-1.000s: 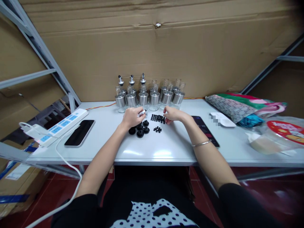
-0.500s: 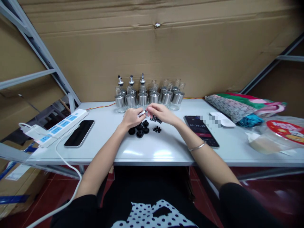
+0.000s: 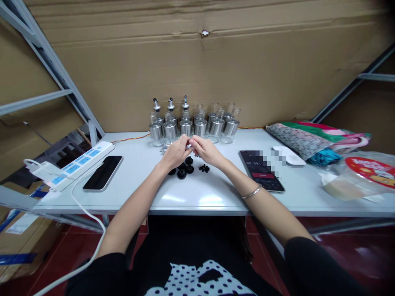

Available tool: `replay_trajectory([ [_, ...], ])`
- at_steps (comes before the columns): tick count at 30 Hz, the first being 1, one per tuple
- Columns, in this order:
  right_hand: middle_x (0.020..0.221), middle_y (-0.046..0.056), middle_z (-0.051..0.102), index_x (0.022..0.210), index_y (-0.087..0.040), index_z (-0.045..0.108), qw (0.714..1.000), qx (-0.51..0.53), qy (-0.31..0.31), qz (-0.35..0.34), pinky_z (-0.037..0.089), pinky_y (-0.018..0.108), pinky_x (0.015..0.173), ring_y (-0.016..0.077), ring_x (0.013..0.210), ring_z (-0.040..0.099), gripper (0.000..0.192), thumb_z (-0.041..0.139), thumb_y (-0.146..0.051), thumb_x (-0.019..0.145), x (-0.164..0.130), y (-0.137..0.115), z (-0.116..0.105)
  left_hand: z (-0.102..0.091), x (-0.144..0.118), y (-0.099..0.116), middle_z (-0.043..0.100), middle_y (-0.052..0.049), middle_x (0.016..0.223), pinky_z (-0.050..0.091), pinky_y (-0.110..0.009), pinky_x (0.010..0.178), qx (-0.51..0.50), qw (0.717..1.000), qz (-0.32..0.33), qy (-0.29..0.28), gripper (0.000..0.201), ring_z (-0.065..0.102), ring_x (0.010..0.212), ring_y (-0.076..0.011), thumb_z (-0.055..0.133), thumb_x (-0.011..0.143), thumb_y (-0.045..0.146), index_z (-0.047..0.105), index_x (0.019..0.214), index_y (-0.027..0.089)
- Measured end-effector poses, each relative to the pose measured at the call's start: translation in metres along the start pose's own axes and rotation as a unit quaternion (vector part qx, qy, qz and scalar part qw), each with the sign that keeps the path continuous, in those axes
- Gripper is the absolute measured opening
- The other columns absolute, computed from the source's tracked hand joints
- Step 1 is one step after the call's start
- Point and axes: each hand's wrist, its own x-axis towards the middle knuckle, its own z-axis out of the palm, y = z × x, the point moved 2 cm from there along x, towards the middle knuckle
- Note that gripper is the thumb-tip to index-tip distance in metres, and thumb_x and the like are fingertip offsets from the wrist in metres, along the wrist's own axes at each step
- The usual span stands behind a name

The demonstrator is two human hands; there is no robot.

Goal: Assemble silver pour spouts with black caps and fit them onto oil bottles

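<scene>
My left hand [image 3: 176,153] and my right hand [image 3: 208,151] meet fingertip to fingertip over the table. Both are closed in a pinch around a small silvery pourer spout [image 3: 189,146], mostly covered by the fingers. Below them lie several round black stoppers [image 3: 182,174], partly under the left hand. A cluster of tiny black caps [image 3: 204,168] sits to their right. Some shiny pieces [image 3: 166,147] show beside my left hand. Behind stand rows of glass bottles with steel sleeves [image 3: 200,128]; three at the back left carry metal pourers [image 3: 185,102].
On the left are a white power strip [image 3: 83,164] with a cable and a dark phone [image 3: 103,173]. A phone showing a timer [image 3: 262,170], a white flat device [image 3: 289,156], a patterned bag [image 3: 304,139] and a plastic package [image 3: 367,172] lie on the right. Cardboard [image 3: 200,70] walls the back.
My hands have come together, the left shifting slightly right. The pourer spout, plainly visible before in the left fingers, is now mostly hidden between both hands.
</scene>
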Motion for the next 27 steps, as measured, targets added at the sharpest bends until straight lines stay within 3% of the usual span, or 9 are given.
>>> replay_trajectory([
  [8, 0.059, -0.001, 0.051, 0.069, -0.02, 0.046, 0.993, -0.111, 0.038, 0.026, 0.029, 0.021, 0.057, 0.0122, 0.055, 0.045, 0.035, 0.031, -0.037, 0.095, 0.002, 0.009, 0.004, 0.001, 0.001, 0.003, 0.06, -0.003, 0.086, 0.041, -0.027, 0.065, -0.029, 0.996, -0.075, -0.047, 0.011, 0.059, 0.076, -0.0175, 0.048, 0.09, 0.028, 0.045, 0.094, 0.019],
  [18, 0.064, 0.001, 0.054, 0.069, -0.019, 0.05, 0.989, -0.126, 0.05, 0.05, 0.027, 0.023, 0.058, 0.013, 0.059, 0.044, 0.034, 0.031, -0.034, 0.094, 0.003, 0.013, 0.005, 0.002, 0.001, -0.003, 0.055, -0.001, 0.077, 0.041, -0.026, 0.064, -0.042, 0.998, -0.036, -0.04, 0.015, 0.055, 0.071, -0.0149, 0.043, 0.093, 0.031, 0.047, 0.085, 0.019],
  [23, 0.059, 0.0, 0.05, 0.062, -0.019, 0.044, 0.994, -0.073, 0.054, 0.066, 0.028, 0.023, 0.058, 0.012, 0.058, 0.042, 0.035, 0.032, -0.035, 0.091, 0.004, 0.01, 0.005, 0.001, 0.001, -0.001, 0.056, -0.002, 0.08, 0.04, -0.025, 0.064, -0.013, 0.999, -0.012, -0.031, 0.018, 0.056, 0.073, -0.015, 0.041, 0.094, 0.03, 0.05, 0.086, 0.018],
  [27, 0.049, -0.002, 0.042, 0.053, -0.019, 0.038, 0.989, 0.008, 0.068, 0.131, 0.029, 0.024, 0.056, 0.0105, 0.052, 0.039, 0.041, 0.032, -0.038, 0.089, 0.006, 0.017, 0.0, -0.002, 0.0, -0.001, 0.059, -0.002, 0.088, 0.041, -0.024, 0.067, -0.002, 1.0, 0.018, -0.002, 0.016, 0.057, 0.076, -0.0141, 0.042, 0.094, 0.029, 0.053, 0.094, 0.018],
])
